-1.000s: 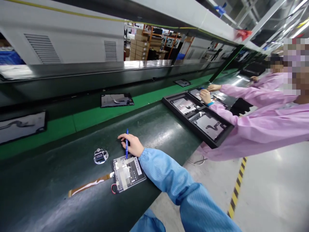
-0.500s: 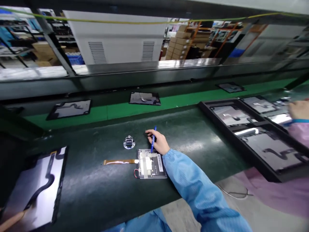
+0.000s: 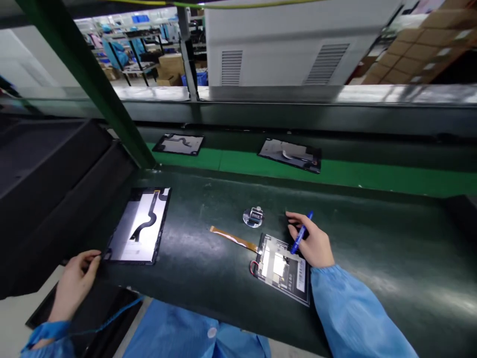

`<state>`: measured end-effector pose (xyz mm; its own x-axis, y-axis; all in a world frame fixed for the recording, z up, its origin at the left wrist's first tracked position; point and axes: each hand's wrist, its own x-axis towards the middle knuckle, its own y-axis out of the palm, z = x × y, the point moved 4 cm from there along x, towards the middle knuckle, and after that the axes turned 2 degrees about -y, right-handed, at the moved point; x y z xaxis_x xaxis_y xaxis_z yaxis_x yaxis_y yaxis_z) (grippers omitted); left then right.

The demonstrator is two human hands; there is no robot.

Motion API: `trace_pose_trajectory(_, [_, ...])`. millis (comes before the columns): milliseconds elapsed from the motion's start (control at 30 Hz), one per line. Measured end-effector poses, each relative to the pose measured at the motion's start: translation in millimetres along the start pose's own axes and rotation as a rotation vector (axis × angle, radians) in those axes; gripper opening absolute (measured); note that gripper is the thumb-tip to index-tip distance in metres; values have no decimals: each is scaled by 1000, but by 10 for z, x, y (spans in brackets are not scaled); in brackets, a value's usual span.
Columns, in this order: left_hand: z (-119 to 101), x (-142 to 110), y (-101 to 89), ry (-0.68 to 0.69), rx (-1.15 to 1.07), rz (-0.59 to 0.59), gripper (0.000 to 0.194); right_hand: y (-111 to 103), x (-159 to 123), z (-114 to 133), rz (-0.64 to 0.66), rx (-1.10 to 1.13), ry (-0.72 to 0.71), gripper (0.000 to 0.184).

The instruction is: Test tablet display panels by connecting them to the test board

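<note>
My left hand [image 3: 76,281] pinches with thumb and fingertips at the near left corner of a display panel [image 3: 149,238]. The panel lies on the bench, its silvery back up, with a black ribbon cable [image 3: 144,223] curving across it. My right hand [image 3: 314,243] is closed around a blue marker pen [image 3: 302,232], its lower end over a test board [image 3: 278,266]. The board has a clear edge, tape and a label, and an orange flex cable [image 3: 234,239] runs off its left side. Above the board rests a small round clear device with a dark display [image 3: 253,217].
Beyond the bench, two more panels [image 3: 179,144] [image 3: 292,154] lie on a green strip. A slanted green post [image 3: 93,94] rises at the left, beside black trays [image 3: 67,189]. A blue cord [image 3: 115,316] hangs from my left wrist.
The view has swung left, taking the co-worker's hand and the black tray at right out of sight. My left hand has shifted from the panel's back to its corner. The marker remains in my right.
</note>
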<state>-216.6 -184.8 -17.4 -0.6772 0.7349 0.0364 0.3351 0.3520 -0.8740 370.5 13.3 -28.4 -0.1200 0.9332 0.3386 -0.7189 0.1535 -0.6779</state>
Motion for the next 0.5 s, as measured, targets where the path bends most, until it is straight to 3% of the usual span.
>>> trace_pose_trajectory(200, [53,-204,182,-109,-188,-134,56,0,22,-116,20,-24,27,38])
trace_pose_trajectory(333, [200,-449,207,-356,-371,-278,68,3,58,-190,45,-13,54,41])
trace_pose_trajectory(400, [264,-599,223,-454,-516,-210,67,-11,66,-193,38,9,67,39])
trace_pose_trajectory(500, [351,-792,223,-633,-835,55,61,-23,68,-171,22,62,113,36])
